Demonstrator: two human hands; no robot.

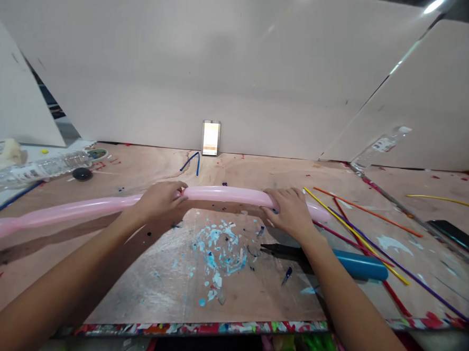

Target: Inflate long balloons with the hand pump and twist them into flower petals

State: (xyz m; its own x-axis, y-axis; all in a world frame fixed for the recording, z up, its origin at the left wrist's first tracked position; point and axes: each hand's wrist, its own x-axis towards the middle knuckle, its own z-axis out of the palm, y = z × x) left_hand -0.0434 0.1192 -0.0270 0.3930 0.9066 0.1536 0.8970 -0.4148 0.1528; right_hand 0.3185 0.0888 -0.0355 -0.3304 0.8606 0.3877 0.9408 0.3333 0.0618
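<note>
Across the bench (132,291): one long pink balloon (229,195), blown up and lying sideways, leaving view on the left and ending a bit past the right hand (291,211).
Done so far: the inflating, I'd say. It's plump along nearly everything that shows, so the hand pump (358,265) has probably done its bit for this one.
Not done yet: pretty much any shaping, at a guess. It reads as one gently curved tube, no finished figure in it. Can't tell if the right tip is knotted, and the other end's out of sight.
Left fingers (179,187): clamped round the balloon, thumb and fingertips about meeting where it narrows. Could be a squeeze, could be a twist; the left hand (159,198) hides it.
Right fingers (275,195): wrapped over the top near the right tip, thumb on the near side, a short stub poking out beyond.
Between the hands: a fat pink stretch, with blue scraps (220,251) on its front-edge side. Looks lifted off the bench, going by the shadow.
Toward the bench's right edge: thin strips (367,211), likely limp balloons, untouched by either hand's fingers. Pump's lying under the right forearm.
</note>
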